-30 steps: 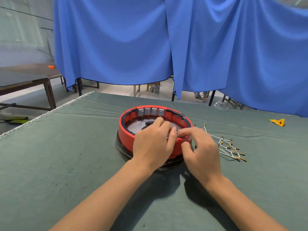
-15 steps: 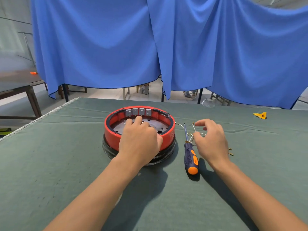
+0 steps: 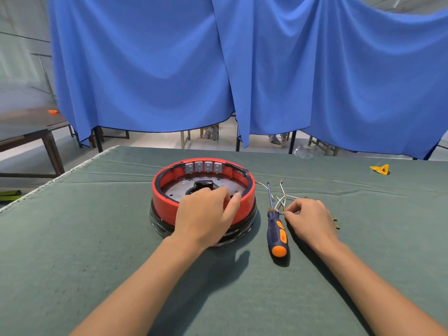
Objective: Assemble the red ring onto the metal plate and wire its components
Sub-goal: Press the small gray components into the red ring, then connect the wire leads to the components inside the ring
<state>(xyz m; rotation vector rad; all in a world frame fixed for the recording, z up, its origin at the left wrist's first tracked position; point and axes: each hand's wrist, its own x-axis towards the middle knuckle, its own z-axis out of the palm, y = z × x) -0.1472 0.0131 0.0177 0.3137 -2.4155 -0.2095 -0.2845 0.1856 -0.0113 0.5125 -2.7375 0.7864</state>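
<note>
ring: red ring (image 3: 167, 204) sits on metal plate (image 3: 179, 187), stacked on dark round base (image 3: 160, 226), centre of table (image 3: 72, 238)
inside ring: four grey clips (image 3: 203, 166) along far inner wall; black part (image 3: 202, 185) at plate centre
left hand: left hand (image 3: 206, 214) rests over near rim, fingers curled down inside; probably gripping the rim, contact hidden
right hand: right hand (image 3: 310, 219) on cloth right of ring, fingertips pinching wires (image 3: 282, 201)
wires: loose white bundle, gold terminals, fanned out beside the hand
screwdriver: screwdriver (image 3: 276, 235) lies between ring and right hand, orange butt toward viewer
far right: yellow scrap (image 3: 380, 169)
backdrop: blue curtain (image 3: 242, 69)
</note>
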